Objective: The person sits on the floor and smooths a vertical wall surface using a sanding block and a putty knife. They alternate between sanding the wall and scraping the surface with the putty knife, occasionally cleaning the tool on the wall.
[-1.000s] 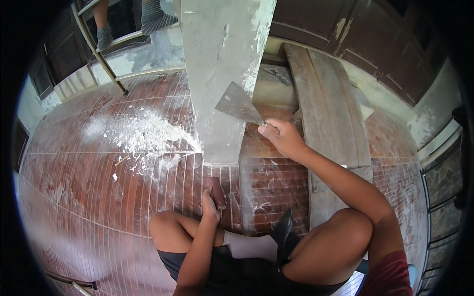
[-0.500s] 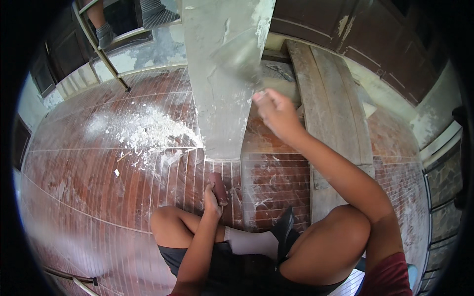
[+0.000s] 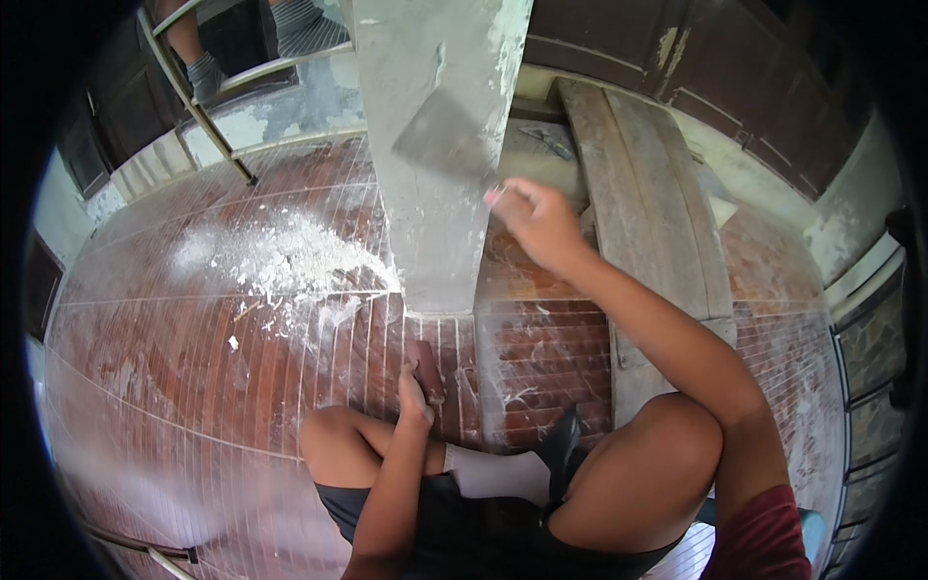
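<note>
2 bare hands are at work in front of a grey pillar (image 3: 425, 261) with patchy, peeling paint. The plank floor (image 3: 184, 358) carries a spread of white flakes and powder (image 3: 295, 256) to the left of the pillar's foot, and in the gap between the pillar and some weathered boards (image 3: 643, 184) lies a thin greyish object (image 3: 548, 142). The right hand (image 3: 541, 220) is curled tight about the handle of a broad scraper (image 3: 443, 140); its blade reaches up and left from the fist, in front of the pillar's face. The left hand (image 3: 414, 394), low before the pillar and near the knee, is closed around the left side of a reddish-brown block (image 3: 426, 371), whose upper end sticks out past the fingers. The scraper's handle is mostly covered by the right fist, and the blade is blurred, so whether its edge touches the pillar cannot be told. The left fingers beneath the block are hidden, and it is unclear whether the block meets the floor. At the upper left, a co-worker's 2 feet (image 3: 205, 77) in striped grey socks show at a ladder (image 3: 198, 108), the rest of that person cut off. A dark pointed shape (image 3: 559, 443) beside the pale sock (image 3: 498, 476) is hard to identify.
</note>
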`<state>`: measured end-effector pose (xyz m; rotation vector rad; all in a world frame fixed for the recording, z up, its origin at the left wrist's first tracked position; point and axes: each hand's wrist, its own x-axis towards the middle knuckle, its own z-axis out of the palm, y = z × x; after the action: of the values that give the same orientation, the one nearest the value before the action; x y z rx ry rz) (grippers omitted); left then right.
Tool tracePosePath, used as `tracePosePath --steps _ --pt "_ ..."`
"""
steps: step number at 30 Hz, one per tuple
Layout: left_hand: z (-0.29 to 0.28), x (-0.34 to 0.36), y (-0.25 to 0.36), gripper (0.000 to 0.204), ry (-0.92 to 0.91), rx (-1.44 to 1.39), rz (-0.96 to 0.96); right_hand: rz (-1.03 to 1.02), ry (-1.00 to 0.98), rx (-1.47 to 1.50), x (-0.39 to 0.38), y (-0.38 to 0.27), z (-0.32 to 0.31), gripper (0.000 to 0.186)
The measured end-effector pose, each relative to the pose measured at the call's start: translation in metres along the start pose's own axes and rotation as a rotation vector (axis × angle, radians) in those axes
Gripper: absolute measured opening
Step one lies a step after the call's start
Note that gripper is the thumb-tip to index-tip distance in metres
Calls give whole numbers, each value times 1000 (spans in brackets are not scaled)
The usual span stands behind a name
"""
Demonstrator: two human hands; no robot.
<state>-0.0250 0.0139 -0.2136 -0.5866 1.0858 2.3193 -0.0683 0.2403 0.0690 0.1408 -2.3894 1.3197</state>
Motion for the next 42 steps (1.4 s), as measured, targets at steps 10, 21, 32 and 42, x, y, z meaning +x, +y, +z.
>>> tracePosePath --steps 10,21,32,42 --pt "7 0 -4 35 -6 10 9 -16 111 -11 -12 13 -17 30" --pt "9 -4 1 29 10 84 5 41 -33 -157 -17 27 -16 41" --pt "13 -5 -1 32 3 68 25 38 -251 -322 -13 21 -21 35" --pt "11 -6 0 29 2 70 4 20 -242 -310 -17 17 -17 43"
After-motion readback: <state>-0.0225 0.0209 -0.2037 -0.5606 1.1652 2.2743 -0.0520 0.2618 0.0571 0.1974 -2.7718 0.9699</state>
